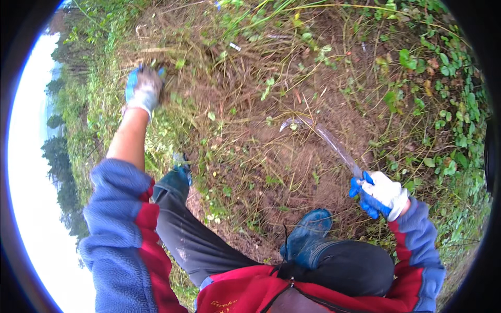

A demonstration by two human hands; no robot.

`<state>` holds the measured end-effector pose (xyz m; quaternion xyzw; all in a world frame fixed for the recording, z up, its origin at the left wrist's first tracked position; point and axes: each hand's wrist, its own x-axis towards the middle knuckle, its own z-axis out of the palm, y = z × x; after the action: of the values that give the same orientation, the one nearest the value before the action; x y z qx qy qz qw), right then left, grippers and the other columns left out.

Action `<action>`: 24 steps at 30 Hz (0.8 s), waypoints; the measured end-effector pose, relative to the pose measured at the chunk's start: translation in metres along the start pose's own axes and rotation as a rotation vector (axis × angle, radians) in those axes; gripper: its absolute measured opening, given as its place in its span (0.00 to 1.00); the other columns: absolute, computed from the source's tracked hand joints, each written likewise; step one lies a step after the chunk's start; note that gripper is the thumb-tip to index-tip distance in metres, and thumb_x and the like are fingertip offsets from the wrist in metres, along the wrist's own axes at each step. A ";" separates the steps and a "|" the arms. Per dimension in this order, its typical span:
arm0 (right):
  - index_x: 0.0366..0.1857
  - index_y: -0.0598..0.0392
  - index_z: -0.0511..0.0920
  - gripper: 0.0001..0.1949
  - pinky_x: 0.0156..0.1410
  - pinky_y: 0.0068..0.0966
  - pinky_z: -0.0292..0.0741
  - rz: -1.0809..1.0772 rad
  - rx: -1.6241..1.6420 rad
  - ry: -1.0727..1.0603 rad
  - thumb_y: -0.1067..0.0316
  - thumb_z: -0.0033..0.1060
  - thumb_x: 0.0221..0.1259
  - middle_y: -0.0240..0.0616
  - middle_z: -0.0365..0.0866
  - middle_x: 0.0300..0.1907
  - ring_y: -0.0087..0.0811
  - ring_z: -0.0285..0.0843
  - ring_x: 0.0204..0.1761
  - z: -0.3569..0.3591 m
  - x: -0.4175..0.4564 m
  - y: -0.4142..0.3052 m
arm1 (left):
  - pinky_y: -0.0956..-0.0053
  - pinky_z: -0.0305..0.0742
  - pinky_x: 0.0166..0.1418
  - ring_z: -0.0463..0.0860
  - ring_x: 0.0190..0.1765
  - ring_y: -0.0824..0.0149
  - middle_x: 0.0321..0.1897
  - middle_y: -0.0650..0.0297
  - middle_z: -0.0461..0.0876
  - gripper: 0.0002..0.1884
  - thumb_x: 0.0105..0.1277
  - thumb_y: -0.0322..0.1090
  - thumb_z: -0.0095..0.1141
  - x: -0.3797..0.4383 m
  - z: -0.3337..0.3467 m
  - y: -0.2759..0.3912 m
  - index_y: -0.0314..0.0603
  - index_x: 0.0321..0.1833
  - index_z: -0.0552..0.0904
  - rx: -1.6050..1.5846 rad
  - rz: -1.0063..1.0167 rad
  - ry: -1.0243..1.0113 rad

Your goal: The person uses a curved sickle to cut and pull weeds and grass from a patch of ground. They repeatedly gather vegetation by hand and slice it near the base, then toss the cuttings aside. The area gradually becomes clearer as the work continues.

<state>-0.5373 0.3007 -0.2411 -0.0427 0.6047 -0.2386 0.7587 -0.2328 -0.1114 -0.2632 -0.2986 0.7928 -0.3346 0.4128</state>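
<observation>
My right hand (379, 193), in a white glove with a blue palm, grips the handle of a sickle (336, 146). The tool reaches up and left over the soil, and its curved, pointed blade lies among cut grass stems. At the upper left, my left hand (144, 86), in a soiled glove of the same kind, is stretched out low over dry grass (188, 54). It is blurred, and I cannot tell whether its fingers hold any grass.
Blue rubber boots (309, 231) stand on the sloping soil. Green leafy plants (454, 117) grow along the right side. A small white scrap (235, 47) lies in the grass near the top. Taller growth and trees (60, 156) border the left, with bright sky beyond.
</observation>
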 end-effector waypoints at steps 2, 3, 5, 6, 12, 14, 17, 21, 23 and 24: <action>0.32 0.59 0.70 0.12 0.13 0.20 0.56 -0.061 0.000 0.089 0.60 0.45 0.60 0.28 0.59 0.10 0.21 0.56 0.09 -0.001 -0.016 -0.005 | 0.57 0.59 0.60 0.63 0.59 0.50 0.54 0.53 0.68 0.49 0.38 0.53 0.65 -0.015 -0.015 0.010 0.42 0.63 0.55 -0.038 0.037 -0.128; 0.33 0.59 0.70 0.12 0.13 0.20 0.57 -0.078 0.048 0.128 0.60 0.45 0.60 0.28 0.60 0.10 0.21 0.56 0.10 -0.002 -0.020 -0.006 | 0.59 0.54 0.64 0.66 0.58 0.53 0.52 0.50 0.69 0.51 0.36 0.52 0.66 -0.022 -0.004 0.006 0.40 0.63 0.55 -0.032 0.077 -0.049; 0.38 0.56 0.70 0.11 0.13 0.18 0.58 -0.205 -0.058 0.284 0.59 0.45 0.60 0.31 0.66 0.14 0.20 0.59 0.10 -0.001 -0.023 -0.012 | 0.65 0.54 0.64 0.63 0.61 0.57 0.58 0.52 0.64 0.50 0.35 0.52 0.68 -0.021 -0.004 -0.021 0.49 0.64 0.57 -0.201 0.259 -0.204; 0.39 0.54 0.70 0.11 0.13 0.18 0.58 -0.226 0.050 0.331 0.59 0.44 0.60 0.31 0.66 0.14 0.20 0.60 0.10 -0.003 -0.017 -0.007 | 0.69 0.59 0.61 0.69 0.55 0.60 0.52 0.56 0.70 0.44 0.37 0.47 0.67 -0.030 -0.036 -0.039 0.52 0.61 0.61 -0.441 0.236 -0.264; 0.39 0.53 0.69 0.12 0.10 0.18 0.53 -0.250 0.219 0.410 0.56 0.43 0.61 0.29 0.62 0.13 0.20 0.55 0.09 -0.004 0.020 -0.002 | 0.78 0.76 0.28 0.80 0.26 0.71 0.27 0.62 0.81 0.27 0.44 0.41 0.67 -0.044 -0.168 -0.079 0.34 0.45 0.75 -0.830 0.005 0.052; 0.38 0.53 0.69 0.13 0.10 0.19 0.52 -0.279 0.308 0.346 0.55 0.41 0.62 0.30 0.62 0.13 0.21 0.54 0.09 0.002 0.038 -0.014 | 0.70 0.73 0.50 0.78 0.44 0.60 0.40 0.52 0.78 0.39 0.42 0.39 0.67 -0.033 -0.183 -0.042 0.40 0.59 0.64 -1.338 0.199 0.172; 0.37 0.52 0.70 0.12 0.12 0.18 0.54 -0.199 0.336 0.298 0.55 0.41 0.62 0.29 0.62 0.14 0.20 0.55 0.11 0.007 0.072 -0.028 | 0.59 0.58 0.63 0.58 0.62 0.51 0.61 0.48 0.56 0.51 0.38 0.45 0.67 -0.022 -0.211 0.065 0.42 0.65 0.51 -0.836 0.385 0.645; 0.36 0.53 0.69 0.14 0.13 0.20 0.56 -0.280 0.286 0.220 0.53 0.41 0.61 0.29 0.62 0.13 0.22 0.57 0.11 0.029 0.083 -0.011 | 0.53 0.42 0.67 0.50 0.67 0.52 0.66 0.54 0.47 0.43 0.52 0.54 0.52 0.015 -0.204 0.165 0.48 0.66 0.46 -0.343 0.487 0.560; 0.36 0.54 0.69 0.14 0.12 0.20 0.55 -0.195 0.235 0.086 0.54 0.41 0.61 0.27 0.61 0.11 0.23 0.57 0.09 0.032 0.073 0.011 | 0.53 0.44 0.66 0.52 0.66 0.53 0.66 0.56 0.48 0.33 0.59 0.41 0.44 0.046 -0.169 0.197 0.49 0.66 0.47 -0.410 0.424 0.686; 0.37 0.55 0.70 0.14 0.12 0.20 0.55 -0.120 0.526 -0.055 0.54 0.42 0.61 0.27 0.61 0.10 0.22 0.57 0.09 0.031 0.069 0.018 | 0.54 0.45 0.66 0.53 0.66 0.54 0.66 0.57 0.49 0.31 0.59 0.37 0.42 0.056 -0.171 0.205 0.50 0.66 0.48 -0.411 0.420 0.555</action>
<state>-0.4920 0.2810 -0.3013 0.1136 0.4974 -0.4307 0.7444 -0.4460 0.0182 -0.3735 -0.1046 0.9682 -0.1454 0.1745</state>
